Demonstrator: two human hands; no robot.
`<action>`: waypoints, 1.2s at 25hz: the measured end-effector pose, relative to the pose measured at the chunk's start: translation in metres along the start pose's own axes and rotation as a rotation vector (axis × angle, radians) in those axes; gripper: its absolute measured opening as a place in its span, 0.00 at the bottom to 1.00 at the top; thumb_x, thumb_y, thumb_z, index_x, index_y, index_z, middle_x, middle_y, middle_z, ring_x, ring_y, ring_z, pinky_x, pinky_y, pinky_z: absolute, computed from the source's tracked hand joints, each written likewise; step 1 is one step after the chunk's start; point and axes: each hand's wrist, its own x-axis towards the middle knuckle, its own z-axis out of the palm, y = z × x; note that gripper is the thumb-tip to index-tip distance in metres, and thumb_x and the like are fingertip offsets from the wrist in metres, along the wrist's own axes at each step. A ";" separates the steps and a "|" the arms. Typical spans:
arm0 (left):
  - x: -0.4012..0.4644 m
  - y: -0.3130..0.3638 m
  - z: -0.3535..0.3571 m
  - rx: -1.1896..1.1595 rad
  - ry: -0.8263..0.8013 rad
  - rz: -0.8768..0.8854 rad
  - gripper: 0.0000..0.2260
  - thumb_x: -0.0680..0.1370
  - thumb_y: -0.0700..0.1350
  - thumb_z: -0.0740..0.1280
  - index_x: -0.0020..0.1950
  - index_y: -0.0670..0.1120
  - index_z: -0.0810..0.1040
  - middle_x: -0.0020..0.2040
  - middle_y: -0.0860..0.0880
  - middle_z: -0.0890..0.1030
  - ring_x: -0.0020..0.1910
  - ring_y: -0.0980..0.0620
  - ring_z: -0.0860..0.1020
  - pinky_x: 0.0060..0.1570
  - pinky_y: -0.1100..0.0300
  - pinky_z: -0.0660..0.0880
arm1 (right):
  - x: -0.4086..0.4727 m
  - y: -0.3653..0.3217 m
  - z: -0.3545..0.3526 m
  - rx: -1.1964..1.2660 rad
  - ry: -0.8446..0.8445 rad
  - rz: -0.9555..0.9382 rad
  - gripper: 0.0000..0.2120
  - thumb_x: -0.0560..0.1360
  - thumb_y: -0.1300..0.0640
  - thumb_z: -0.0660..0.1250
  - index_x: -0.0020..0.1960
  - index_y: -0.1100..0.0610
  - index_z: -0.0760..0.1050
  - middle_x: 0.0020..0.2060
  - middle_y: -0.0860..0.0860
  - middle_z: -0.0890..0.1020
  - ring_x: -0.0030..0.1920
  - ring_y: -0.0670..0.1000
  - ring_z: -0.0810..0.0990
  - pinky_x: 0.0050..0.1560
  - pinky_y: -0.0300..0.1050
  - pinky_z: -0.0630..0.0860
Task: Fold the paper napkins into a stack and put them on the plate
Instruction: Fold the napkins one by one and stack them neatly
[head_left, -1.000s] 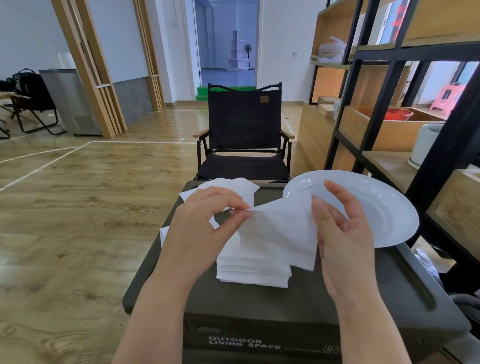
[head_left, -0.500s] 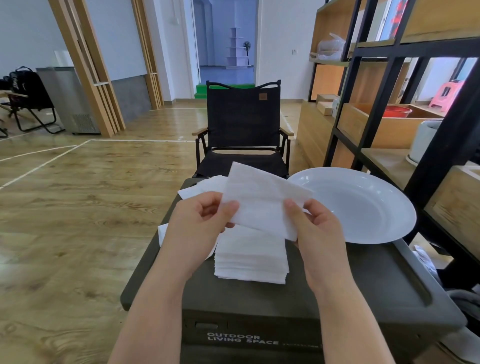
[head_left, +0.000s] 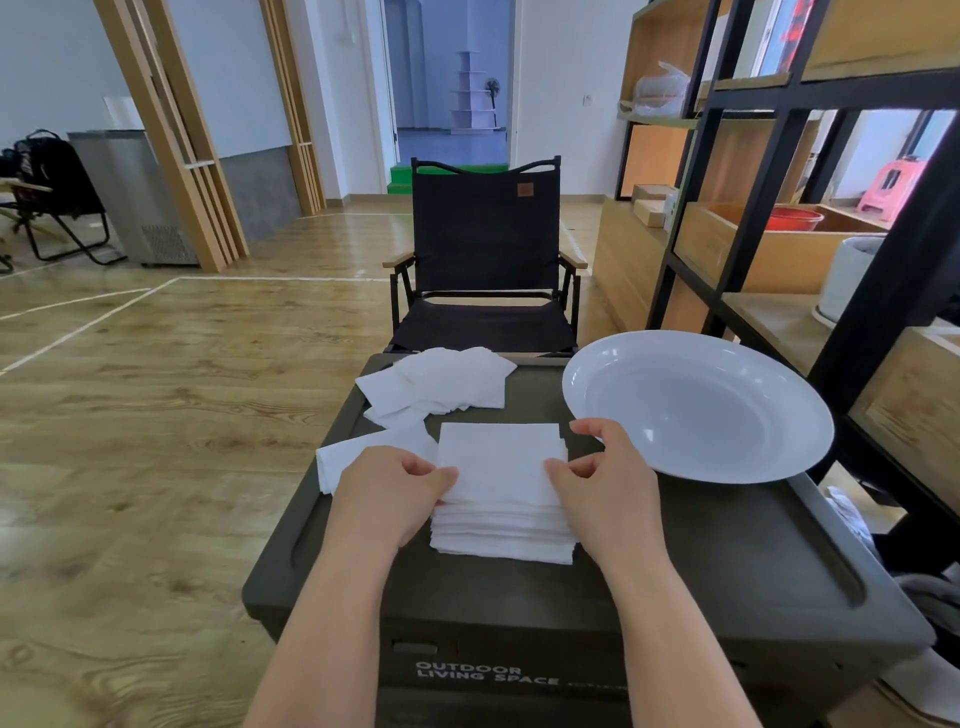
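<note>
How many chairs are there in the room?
2. A black folding chair with wooden armrests stands just behind the dark green box; another black chair sits far left. Others may be hidden.

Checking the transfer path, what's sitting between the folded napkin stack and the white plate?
Only the right hand, at the stack edge; beyond it, bare box lid up to the plate, in the head view.

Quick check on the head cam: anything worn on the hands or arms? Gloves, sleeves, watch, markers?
Nothing worn. The left hand and right hand are bare, with no gloves, rings or tags visible. Both forearms are bare down to the bottom edge of the picture: no sleeves, watch, bands or cables in view.
</note>
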 end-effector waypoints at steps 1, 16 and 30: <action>0.001 0.000 -0.001 0.013 -0.005 -0.004 0.08 0.75 0.53 0.70 0.39 0.51 0.80 0.40 0.52 0.83 0.41 0.53 0.81 0.40 0.60 0.74 | -0.001 0.000 -0.001 -0.019 -0.001 0.000 0.19 0.73 0.55 0.71 0.60 0.46 0.69 0.36 0.44 0.78 0.37 0.43 0.77 0.35 0.27 0.64; 0.028 -0.051 -0.032 0.114 0.459 0.061 0.12 0.75 0.50 0.69 0.54 0.44 0.80 0.54 0.44 0.80 0.50 0.45 0.75 0.47 0.54 0.70 | -0.004 0.001 -0.007 -0.002 0.217 -0.070 0.14 0.75 0.54 0.68 0.59 0.49 0.71 0.51 0.45 0.72 0.36 0.44 0.74 0.34 0.28 0.63; 0.014 -0.018 -0.043 -0.238 0.573 0.302 0.03 0.75 0.47 0.69 0.43 0.50 0.77 0.36 0.56 0.78 0.36 0.56 0.76 0.34 0.66 0.67 | -0.010 -0.010 -0.007 0.172 0.160 -0.109 0.09 0.76 0.54 0.66 0.52 0.43 0.71 0.42 0.37 0.76 0.39 0.40 0.76 0.34 0.26 0.64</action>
